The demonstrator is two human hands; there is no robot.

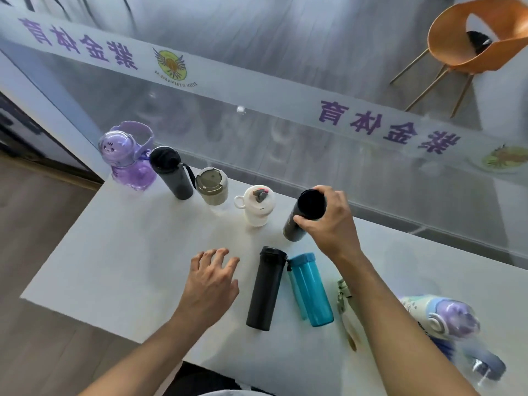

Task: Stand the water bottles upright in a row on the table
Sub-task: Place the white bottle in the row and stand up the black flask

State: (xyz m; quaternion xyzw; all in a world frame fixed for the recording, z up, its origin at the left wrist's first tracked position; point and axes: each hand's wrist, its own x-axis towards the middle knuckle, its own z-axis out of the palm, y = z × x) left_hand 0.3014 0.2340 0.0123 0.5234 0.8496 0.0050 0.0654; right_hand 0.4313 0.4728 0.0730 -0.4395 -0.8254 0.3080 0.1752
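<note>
Right hand [328, 221] wrapped around dark bottle [304, 215] near its cap — bottle upright, slightly tilted. Left hand [211, 281] spread, empty; black flask [265, 290] lying just right of it.

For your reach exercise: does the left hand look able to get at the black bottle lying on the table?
Probably yes: the left hand hovers open just beside the black bottle, with bare table between them.
</note>
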